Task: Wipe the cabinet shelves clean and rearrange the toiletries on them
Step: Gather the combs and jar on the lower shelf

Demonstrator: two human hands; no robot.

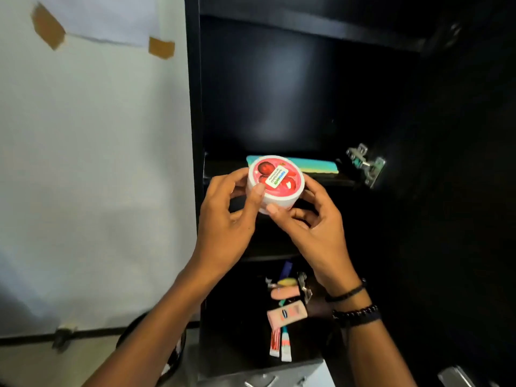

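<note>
Hovering lid-up, the jar [275, 181] is gripped by both the left hand [224, 219] and the right hand [312, 222] — fingers curled round its sides — just short of the shelf [220, 167], which lies straight ahead.

Both arms reach forward. The left grip [223, 219] and right grip [314, 223] both hold a small round white red-topped tub [276, 178].

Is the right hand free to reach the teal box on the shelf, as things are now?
Probably not yet. The right hand and the left hand both hold the jar, which is in front of the box. Nothing else blocks the way, so letting go should free it.
</note>
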